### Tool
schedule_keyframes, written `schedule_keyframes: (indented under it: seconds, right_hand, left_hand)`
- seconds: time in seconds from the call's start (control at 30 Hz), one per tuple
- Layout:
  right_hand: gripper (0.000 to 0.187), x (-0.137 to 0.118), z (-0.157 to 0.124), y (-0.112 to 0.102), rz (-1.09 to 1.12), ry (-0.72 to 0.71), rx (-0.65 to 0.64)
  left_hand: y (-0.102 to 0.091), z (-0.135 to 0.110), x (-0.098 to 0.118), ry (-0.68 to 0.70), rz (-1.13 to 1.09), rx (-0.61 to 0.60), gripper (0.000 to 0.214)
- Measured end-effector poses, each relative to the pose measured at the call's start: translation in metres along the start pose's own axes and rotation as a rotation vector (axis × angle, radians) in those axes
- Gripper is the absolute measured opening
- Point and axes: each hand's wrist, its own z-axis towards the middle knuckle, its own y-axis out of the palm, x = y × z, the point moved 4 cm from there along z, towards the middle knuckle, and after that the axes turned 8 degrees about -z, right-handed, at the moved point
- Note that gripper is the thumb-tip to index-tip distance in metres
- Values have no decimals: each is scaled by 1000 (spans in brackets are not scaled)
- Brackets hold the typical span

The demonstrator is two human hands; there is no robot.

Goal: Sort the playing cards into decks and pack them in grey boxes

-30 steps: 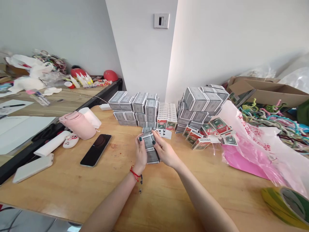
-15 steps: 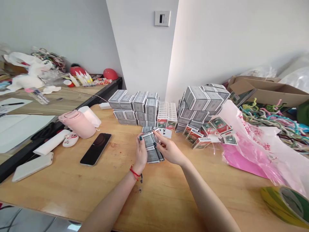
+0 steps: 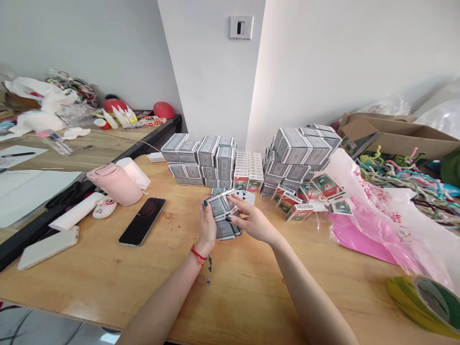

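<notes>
My left hand [image 3: 206, 229] is closed round a fanned bundle of grey-backed playing cards [image 3: 222, 209] held just above the wooden table [image 3: 108, 273]. My right hand [image 3: 253, 221] sits right beside it, fingers pinching the cards from the right side. A face-up card with black clubs [image 3: 245, 196] lies on the table just beyond my hands. Behind it stand stacks of grey card boxes [image 3: 201, 160], with a narrow column of red and white boxes [image 3: 247, 172] between them.
Loose red and green card boxes [image 3: 305, 196] lie at the right by a pink plastic bag [image 3: 366, 215]. A black phone [image 3: 143, 221], a pink jug [image 3: 117, 184] and a white phone [image 3: 48, 247] are at the left. A tape roll [image 3: 427, 304] sits front right.
Both hands have lifted the cards slightly away from me and fanned them a bit wider. My right fingers have shifted along the cards' right edge.
</notes>
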Motion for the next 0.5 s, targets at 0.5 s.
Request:
schedule_keyframes:
  seconds: [0.5]
  right_hand:
    - [58,7,-3,-3,22,35,-145]
  left_hand:
    - [-6,7,-4,52,46,-14,46]
